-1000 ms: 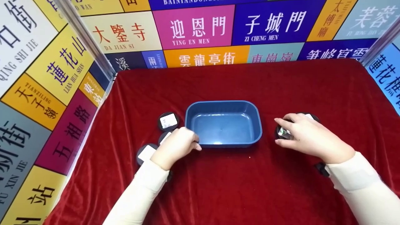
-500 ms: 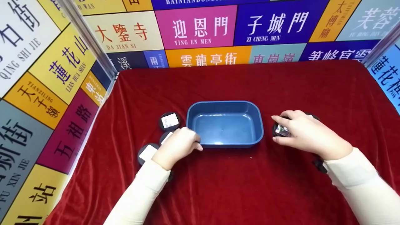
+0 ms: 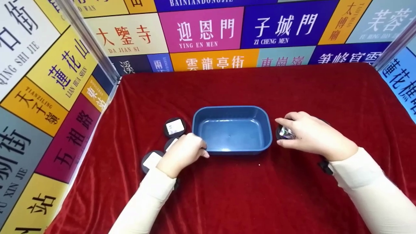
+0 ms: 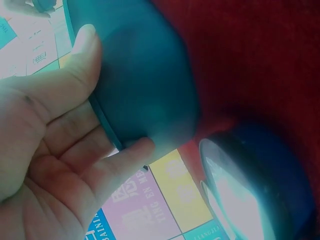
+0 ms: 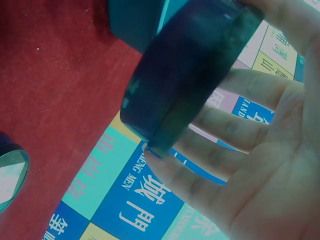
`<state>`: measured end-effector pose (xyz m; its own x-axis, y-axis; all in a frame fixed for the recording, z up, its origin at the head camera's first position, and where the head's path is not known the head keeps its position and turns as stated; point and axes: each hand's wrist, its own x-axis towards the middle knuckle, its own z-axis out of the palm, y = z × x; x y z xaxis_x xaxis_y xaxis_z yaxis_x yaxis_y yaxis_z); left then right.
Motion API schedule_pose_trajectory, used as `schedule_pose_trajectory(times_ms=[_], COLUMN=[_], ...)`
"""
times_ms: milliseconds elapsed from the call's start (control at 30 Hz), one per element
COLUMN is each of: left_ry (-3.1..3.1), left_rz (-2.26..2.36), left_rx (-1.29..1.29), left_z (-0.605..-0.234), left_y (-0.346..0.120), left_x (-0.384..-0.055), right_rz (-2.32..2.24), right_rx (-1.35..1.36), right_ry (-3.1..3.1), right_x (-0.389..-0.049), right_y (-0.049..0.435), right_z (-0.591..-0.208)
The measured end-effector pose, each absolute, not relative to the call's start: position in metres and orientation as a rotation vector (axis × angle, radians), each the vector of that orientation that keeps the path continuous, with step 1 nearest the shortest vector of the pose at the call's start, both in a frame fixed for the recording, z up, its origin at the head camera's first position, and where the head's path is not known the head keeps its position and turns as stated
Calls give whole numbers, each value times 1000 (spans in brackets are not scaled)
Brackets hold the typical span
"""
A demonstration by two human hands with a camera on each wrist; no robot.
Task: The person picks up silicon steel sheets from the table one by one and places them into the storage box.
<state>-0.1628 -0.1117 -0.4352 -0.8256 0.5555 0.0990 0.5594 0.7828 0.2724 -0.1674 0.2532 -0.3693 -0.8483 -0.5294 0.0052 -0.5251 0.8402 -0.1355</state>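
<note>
The left hand (image 3: 184, 152) pinches the near left corner of a rectangular blue plastic box (image 3: 231, 130), thumb and fingers set about its rim. The box stands on a red velvet cloth (image 3: 234, 198) spread over the tabletop, between the two hands. To its right, the right hand (image 3: 310, 136) grips a round black case (image 5: 177, 75) with a shiny label on top, the thumb on one side and the fingers on the other; it is just beside the box, well outside its rim (whether it touches the cloth I cannot tell). Another round case (image 5: 12, 172) with a white label lies on the cloth, mostly hidden from the head view by the right hand. Left of the box are three more white-labelled black cases: a far one (image 3: 175, 127), a middle one (image 3: 169, 143) partly behind the left hand, and a near one (image 3: 151, 161).
</note>
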Motion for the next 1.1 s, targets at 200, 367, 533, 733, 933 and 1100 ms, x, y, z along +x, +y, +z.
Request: schedule_pose_trajectory(times_ms=[200, 367, 533, 733, 933, 1100], left_ry=[-2959, -2964, -2957, -2949, -2957, -2962], left_rz=[-461, -475, -461, -461, -475, -499], left_rx=[-920, -935, -942, -937, -924, -926], left_z=[-435, -434, -433, -433, -434, -436], left_y=[-113, -113, -112, -112, -112, -114], left_x=[-163, -164, -164, -165, -166, -166], right_rz=[-196, -183, -176, -193, -217, -244], right_rx=[-794, -761, -784, -776, -757, -792], right_ry=[2966, 2963, 2947, 2940, 2937, 2907], right_x=[-173, -178, -180, -185, -191, -195], right_y=[248, 246, 243, 237, 230, 226], right_z=[-368, -367, -365, -362, -362, -361])
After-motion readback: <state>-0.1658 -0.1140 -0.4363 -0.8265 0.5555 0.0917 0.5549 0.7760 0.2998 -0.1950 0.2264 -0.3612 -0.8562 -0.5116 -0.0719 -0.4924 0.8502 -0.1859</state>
